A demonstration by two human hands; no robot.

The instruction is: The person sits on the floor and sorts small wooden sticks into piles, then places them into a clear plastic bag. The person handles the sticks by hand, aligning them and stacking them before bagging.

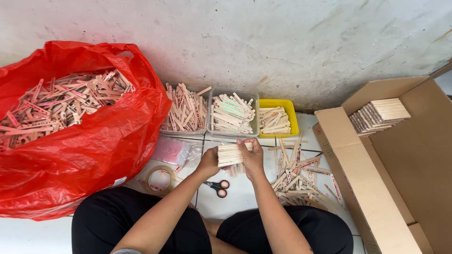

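Red bag (94,155) left of the hand; scissors (218,187) and tape (159,179) below; box (400,188) right.

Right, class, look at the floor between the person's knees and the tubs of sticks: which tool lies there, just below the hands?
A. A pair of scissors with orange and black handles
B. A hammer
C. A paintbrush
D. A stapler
A: the scissors lie on the tiled floor just below the left hand and right hand, which hold a stack of wooden sticks.
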